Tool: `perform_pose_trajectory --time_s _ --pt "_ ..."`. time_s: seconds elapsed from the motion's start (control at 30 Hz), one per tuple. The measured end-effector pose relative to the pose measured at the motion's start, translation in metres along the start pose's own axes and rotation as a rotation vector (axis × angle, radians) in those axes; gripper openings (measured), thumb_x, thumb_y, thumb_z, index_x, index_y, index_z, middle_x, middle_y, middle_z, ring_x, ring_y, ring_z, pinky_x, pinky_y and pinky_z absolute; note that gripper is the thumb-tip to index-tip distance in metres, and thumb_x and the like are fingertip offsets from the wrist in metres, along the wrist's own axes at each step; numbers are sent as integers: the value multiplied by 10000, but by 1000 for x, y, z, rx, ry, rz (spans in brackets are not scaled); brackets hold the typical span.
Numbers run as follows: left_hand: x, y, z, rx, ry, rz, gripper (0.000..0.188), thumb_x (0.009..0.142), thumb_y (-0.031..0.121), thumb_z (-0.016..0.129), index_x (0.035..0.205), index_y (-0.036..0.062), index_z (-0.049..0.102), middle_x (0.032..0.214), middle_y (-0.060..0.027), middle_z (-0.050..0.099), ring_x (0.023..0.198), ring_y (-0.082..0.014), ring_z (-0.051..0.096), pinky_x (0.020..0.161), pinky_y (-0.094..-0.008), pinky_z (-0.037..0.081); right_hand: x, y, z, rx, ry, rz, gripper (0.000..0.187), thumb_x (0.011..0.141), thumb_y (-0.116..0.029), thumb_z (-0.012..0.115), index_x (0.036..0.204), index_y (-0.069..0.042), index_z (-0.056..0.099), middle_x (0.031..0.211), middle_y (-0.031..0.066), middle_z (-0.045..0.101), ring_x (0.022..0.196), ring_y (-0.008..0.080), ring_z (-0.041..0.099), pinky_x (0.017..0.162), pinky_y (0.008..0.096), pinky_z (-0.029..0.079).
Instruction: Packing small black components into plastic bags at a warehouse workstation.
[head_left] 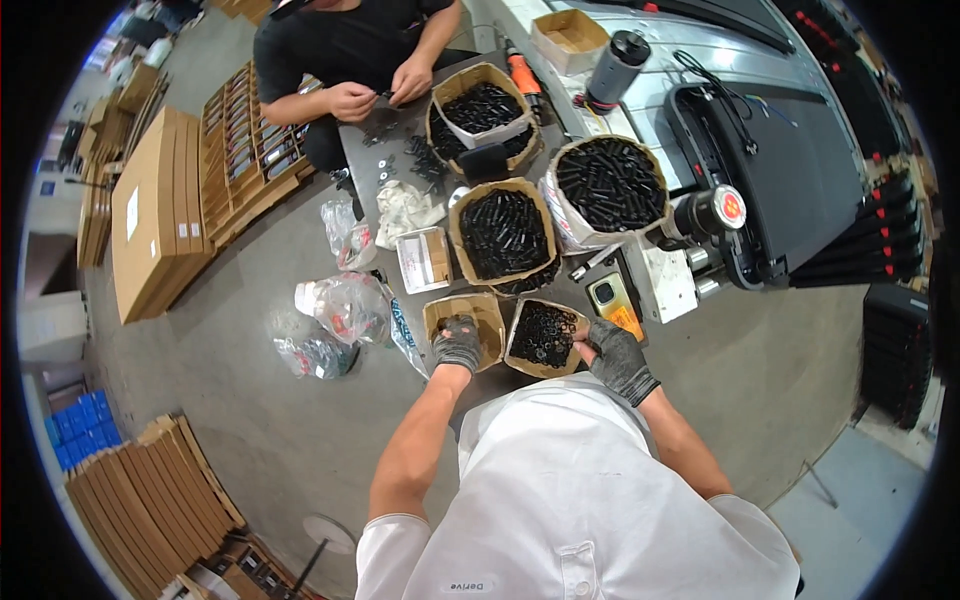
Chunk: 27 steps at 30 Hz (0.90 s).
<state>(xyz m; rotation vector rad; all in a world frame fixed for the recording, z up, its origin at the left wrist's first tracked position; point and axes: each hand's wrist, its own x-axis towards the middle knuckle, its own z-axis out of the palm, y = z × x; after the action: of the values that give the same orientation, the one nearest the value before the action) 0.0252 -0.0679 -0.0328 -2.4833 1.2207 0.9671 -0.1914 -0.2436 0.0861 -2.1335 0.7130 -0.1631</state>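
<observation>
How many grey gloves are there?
2. The left glove is on the left hand, at the brown box; the right glove is on the right hand, at the box of small black rings.

Grey table (362,163) — open cartons (488,322), white rag (408,213), loose black parts (426,160).

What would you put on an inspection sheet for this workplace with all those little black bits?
Surface: gray table, crowded.
Work things: open brown box; beside it, box of small black rings; bigger containers of black parts behind.
Clutter: white cloth, phone, plastic bags beside the table.
Hands: gloved left hand in the brown box; gloved right hand at the ring box's right edge; grips unclear.
Cables: black cable on a dark panel.
Surroundings: co-worker across the table; large cartons to the left.
</observation>
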Motion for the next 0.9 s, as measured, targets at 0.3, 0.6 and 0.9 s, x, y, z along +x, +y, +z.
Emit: perform_pose_trajectory --time_s 0.3,0.6,0.9 --pt "-6 8 12 -130 182 75 258 809 217 600 976 23 633 1048 -223 590 951 -381 613 841 -452 495 -12 57 27 68 52 110 110 801 -115 657 875 -35 638 848 140 638 803 303 638 709 364 507" --pt "12 -12 41 -525 546 21 207 764 139 579 894 6 669 862 -209 663 816 -379 638 748 -445 508 7 53 33 -102 -140 -128 140 766 -67 596 898 -55 640 884 132 632 862 314 628 736 404 499" --pt "-36 -13 25 -1672 290 -124 143 808 44 628 923 -39 645 867 -81 670 776 -155 643 707 -279 530 28 61 79 -558 -597 -507 218 851 -187 518 1018 -176 657 1032 142 597 842 305 656 672 434 532"
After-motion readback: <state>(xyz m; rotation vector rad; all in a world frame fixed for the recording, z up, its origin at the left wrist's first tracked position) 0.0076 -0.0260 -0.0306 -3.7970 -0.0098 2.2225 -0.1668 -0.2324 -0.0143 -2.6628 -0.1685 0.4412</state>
